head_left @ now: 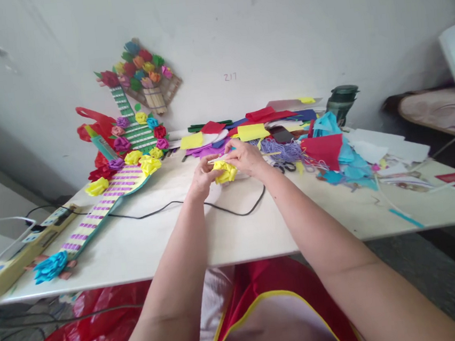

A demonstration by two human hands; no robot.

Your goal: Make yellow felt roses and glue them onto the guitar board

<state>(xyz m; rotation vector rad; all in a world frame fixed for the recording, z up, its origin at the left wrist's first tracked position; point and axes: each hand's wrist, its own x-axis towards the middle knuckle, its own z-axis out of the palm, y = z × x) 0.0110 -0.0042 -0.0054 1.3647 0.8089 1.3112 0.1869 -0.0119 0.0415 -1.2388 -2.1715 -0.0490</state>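
My left hand (203, 177) is closed around the left side of a crumpled yellow paper flower (225, 172), held just above the table. Touching its top right, the fingers of my right hand (246, 159) are bent and closed. A thin pale stick (271, 154) runs through my right hand and across the top of the flower. Whether the stick is fixed to the flower is hidden by the fingers. To the left lies a guitar-shaped craft piece (105, 201) with purple stripes and paper flowers along its edge.
A black cable (166, 204) crosses the white table (250, 238). Behind my hands are coloured sheets (253, 131), a phone (281, 134), lilac yarn (279, 148) and scissors (289, 166). Blue and red scraps (324, 150) and a dark bottle (342, 103) stand right; a power strip (48, 230) lies left.
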